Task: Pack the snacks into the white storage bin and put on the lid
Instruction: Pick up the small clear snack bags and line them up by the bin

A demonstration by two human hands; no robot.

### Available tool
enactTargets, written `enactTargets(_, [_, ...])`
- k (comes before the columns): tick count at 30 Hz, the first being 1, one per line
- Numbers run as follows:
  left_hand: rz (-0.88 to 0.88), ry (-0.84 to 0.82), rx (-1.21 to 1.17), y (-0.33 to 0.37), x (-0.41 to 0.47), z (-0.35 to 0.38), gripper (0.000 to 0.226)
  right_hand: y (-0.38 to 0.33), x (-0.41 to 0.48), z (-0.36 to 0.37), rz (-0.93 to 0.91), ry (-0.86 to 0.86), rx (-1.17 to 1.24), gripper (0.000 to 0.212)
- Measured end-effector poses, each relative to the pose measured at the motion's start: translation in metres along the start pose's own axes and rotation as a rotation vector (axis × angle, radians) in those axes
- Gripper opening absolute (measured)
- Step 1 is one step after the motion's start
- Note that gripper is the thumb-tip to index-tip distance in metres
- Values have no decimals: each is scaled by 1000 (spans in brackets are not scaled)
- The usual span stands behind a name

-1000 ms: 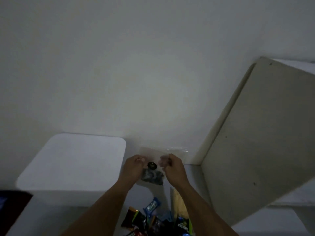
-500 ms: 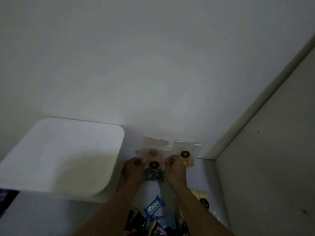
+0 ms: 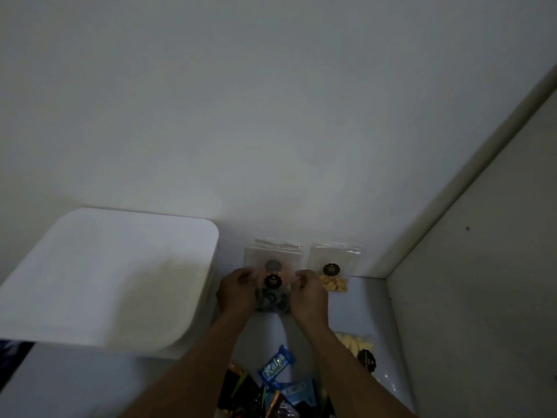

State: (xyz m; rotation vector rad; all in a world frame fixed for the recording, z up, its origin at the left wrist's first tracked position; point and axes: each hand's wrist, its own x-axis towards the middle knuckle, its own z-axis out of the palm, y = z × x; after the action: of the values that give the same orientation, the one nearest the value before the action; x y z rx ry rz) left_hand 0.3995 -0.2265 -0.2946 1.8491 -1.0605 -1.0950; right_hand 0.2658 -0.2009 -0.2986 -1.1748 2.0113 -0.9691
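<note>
Comparing with a second before, we noted the clear bag of dark snacks (image 3: pixel 272 295) had come down from mid-air to the white surface (image 3: pixel 271 333) by the wall. It stood just in front of a second clear bag (image 3: pixel 278 251) and beside the bag of yellow snacks (image 3: pixel 334 282). Left hand (image 3: pixel 238 292) and right hand (image 3: pixel 309 294) pinched its two sides, fingers curled. The white bin (image 3: pixel 208 285) stood near on the left, its lid (image 3: pixel 105 267) on. Our judgement: sorting, not packing; nothing enters until that lid comes off. The pile of wrappers (image 3: pixel 271 390) lay nearer us.
</note>
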Motion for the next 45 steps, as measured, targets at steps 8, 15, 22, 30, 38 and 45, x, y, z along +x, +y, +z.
enactTargets(8, [30, 18, 80, 5, -22, -12, 35, -13, -25, -25, 8, -109, -33, 48])
enactTargets(15, [302, -70, 312, 18, -66, -10, 29, -7, -74, -70, 33, -75, -120, 49])
enactTargets(22, [389, -552, 407, 6, -104, 26, 43, 46, -117, -101, 202, 43, -222, 55])
enactTargets(30, [530, -776, 725, -9, -111, 75, 59, 102, -132, -102, 417, 45, -367, 64])
enactTargets(38, [422, -770, 784, -23, -103, 105, 60, 125, -127, -97, 543, -12, -310, 77])
enactTargets(45, [225, -710, 609, -15, -91, 88, 48, 114, -130, -105, 422, 47, -164, 74])
